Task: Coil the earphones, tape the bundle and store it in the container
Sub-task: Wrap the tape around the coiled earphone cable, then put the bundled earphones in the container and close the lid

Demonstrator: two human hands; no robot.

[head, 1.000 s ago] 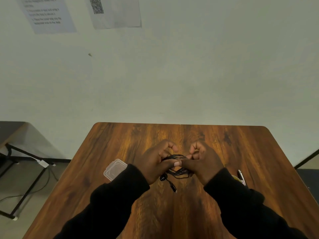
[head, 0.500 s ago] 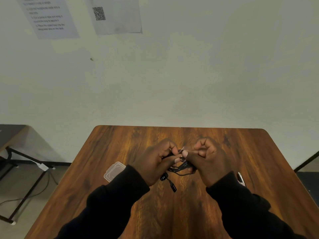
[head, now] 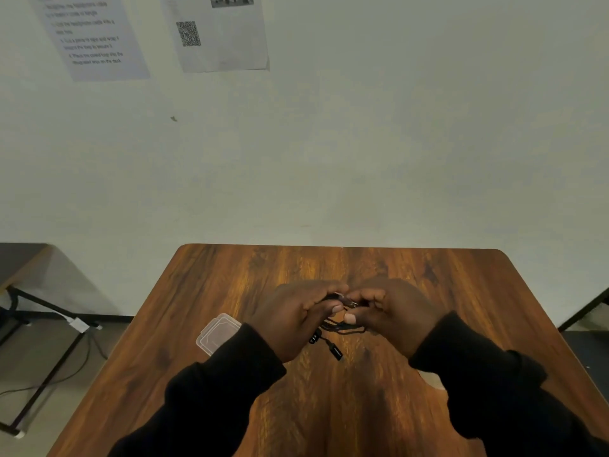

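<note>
Both hands meet over the middle of the wooden table (head: 461, 285), pinching a coiled bundle of black earphones (head: 342, 328) between them. My left hand (head: 293, 318) grips the bundle from the left, and my right hand (head: 395, 315) grips it from the right, thumbs nearly touching. Loops of cable sag below the fingers, and an earbud and the plug (head: 335, 351) dangle under my left hand. A small clear plastic container (head: 216, 333) lies on the table just left of my left wrist, partly hidden by the sleeve. Tape on the bundle cannot be made out.
A pale object (head: 433, 380) peeks out from under my right sleeve. Two printed sheets (head: 224, 34) hang on the wall behind the table. A dark desk frame with cables (head: 43, 324) stands on the floor to the left.
The hands have closed in on the bundle, with the fingers curled tighter over it. The pen-like item seen by my right sleeve earlier is now covered.
</note>
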